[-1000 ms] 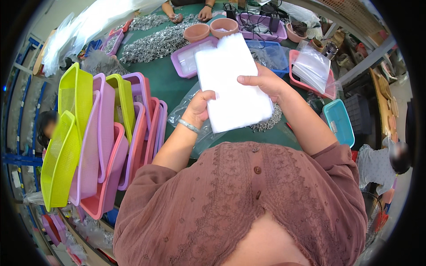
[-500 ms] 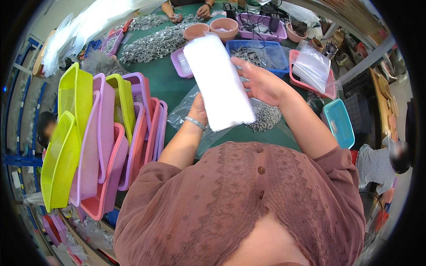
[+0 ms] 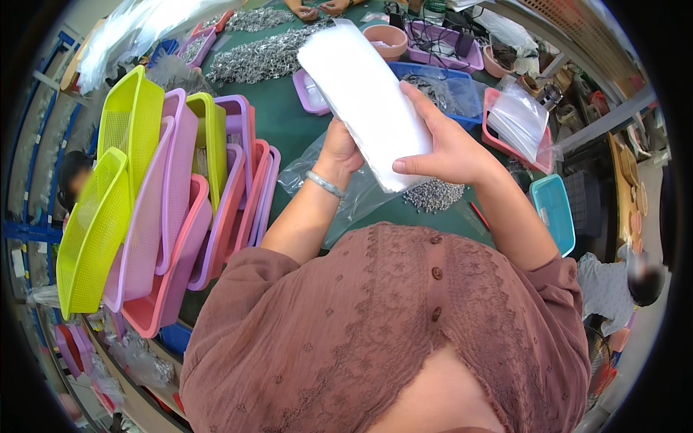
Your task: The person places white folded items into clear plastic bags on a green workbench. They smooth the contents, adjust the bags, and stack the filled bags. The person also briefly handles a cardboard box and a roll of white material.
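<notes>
Here, two hands (image 3: pixel 341 148) (image 3: pixel 456 150) hold one white bundle (image 3: pixel 367 97).

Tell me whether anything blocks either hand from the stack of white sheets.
Nothing visible does. The left hand holds the stack of white sheets at its left edge, and the right hand touches its right side directly.

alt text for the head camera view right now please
The wearer's left hand and right hand hold a bright white stack above a green table. Lime, purple and pink plastic baskets crowd the left; a heap of small silvery pieces lies beyond.
</notes>
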{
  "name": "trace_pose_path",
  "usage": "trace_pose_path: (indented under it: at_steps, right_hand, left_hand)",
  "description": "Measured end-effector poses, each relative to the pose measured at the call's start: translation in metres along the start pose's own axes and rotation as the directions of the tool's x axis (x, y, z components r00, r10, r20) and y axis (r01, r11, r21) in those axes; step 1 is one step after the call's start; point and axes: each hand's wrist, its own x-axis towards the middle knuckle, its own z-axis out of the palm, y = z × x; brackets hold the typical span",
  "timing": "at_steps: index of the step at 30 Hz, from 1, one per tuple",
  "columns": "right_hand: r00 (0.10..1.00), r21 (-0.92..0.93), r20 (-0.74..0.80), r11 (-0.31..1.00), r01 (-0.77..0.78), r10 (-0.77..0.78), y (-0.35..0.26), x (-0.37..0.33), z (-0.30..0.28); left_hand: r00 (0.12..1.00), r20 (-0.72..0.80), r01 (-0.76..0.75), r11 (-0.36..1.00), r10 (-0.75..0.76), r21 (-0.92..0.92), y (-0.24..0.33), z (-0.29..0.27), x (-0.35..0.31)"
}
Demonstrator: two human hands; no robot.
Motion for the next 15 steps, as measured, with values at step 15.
trace_pose_path:
  at_steps: [15]
  right_hand:
    - [0.976, 0.341, 0.041, 0.921, 0.187, -0.213, -0.007, -0.013, -0.013]
  left_hand:
    - [0.987, 0.012, 0.156, 0.945, -0.160, -0.288, 0.039, 0.049, -0.010]
